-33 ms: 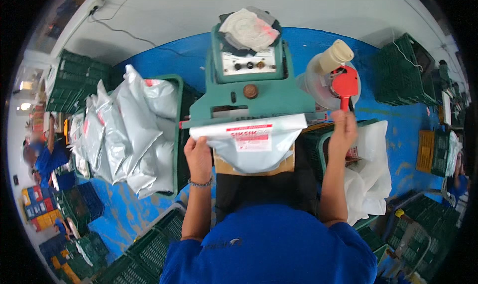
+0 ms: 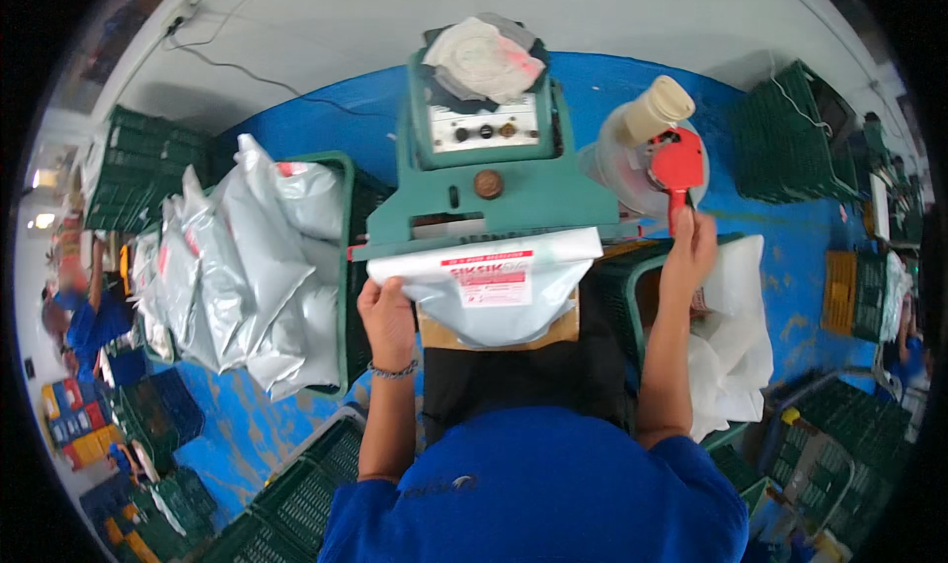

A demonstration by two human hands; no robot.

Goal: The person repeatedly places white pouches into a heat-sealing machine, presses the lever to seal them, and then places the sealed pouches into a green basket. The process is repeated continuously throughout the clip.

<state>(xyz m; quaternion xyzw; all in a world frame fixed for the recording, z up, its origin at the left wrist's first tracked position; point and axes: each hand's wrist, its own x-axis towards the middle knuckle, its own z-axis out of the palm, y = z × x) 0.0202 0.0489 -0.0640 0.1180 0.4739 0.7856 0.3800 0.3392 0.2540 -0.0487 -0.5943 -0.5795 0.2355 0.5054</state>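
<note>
My left hand (image 2: 387,321) is closed on the left corner of a silver-grey plastic mailing bag (image 2: 484,311) with a red and white label. The bag's white top edge lies along the front of a green sealing machine (image 2: 492,207). To the right, my right hand (image 2: 689,249) closes around the handle of a red tape dispenser (image 2: 679,163). The dispenser rests against a clear round tub (image 2: 620,173), beside a cream-coloured cylinder (image 2: 660,109). Below the bag shows the edge of a brown board (image 2: 553,331).
At my left stands a green crate (image 2: 344,267) heaped with filled silver bags (image 2: 252,257). A green crate (image 2: 617,296) with white sacking (image 2: 736,336) is at my right. A folded cloth (image 2: 484,61) sits on the machine. Other people work far left and far right.
My right hand has risen slightly along the red handle, its fingers now around it. The left hand still holds the bag's corner. The whole view has shifted a little.
</note>
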